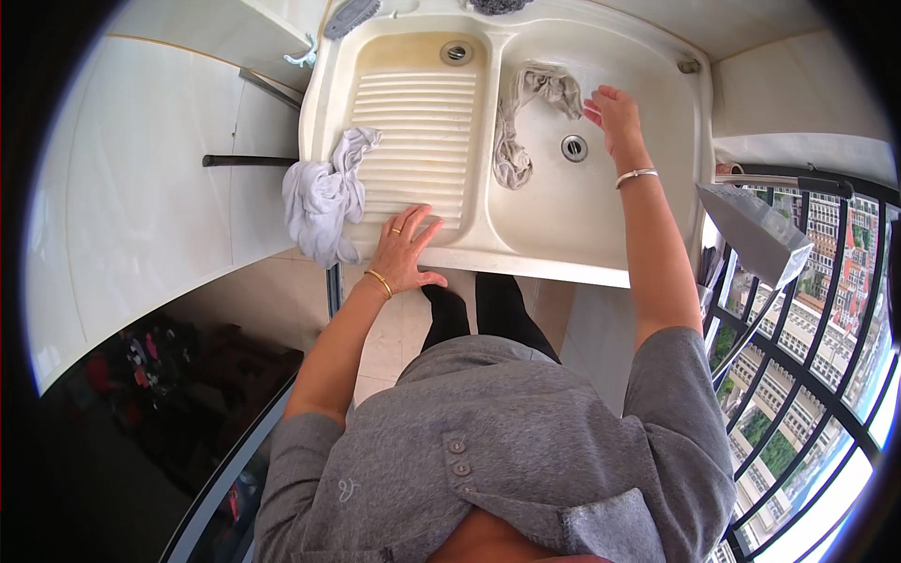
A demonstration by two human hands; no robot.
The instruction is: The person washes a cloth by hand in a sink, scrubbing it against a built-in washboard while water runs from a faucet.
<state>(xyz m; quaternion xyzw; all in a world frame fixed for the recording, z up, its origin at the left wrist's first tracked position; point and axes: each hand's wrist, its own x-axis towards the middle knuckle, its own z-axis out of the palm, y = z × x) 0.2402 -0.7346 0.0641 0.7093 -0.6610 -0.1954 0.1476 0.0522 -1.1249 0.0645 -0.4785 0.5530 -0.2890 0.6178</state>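
Note:
Over the right basin of a cream laundry sink (554,255), my right hand (615,114) is held with its fingers loosely bent and apart, nothing visible in them. Just left of its fingertips lies a wet, twisted greyish cloth (511,155), curving along the basin's left side. My left hand (404,246) rests at the sink's front edge, fingers spread over the lower end of the ribbed washboard (413,141). Beside it, a pale lavender-white cloth (319,202) is bunched over the sink's left rim and hangs partly down outside.
Drains sit in the right basin (574,148) and behind the washboard (457,53). A grey brush (351,17) and a dark scrubber (499,5) lie along the back rim. At right, a grey dustpan (755,230) stands by a barred window (798,375). A dark rod (249,160) juts from the left.

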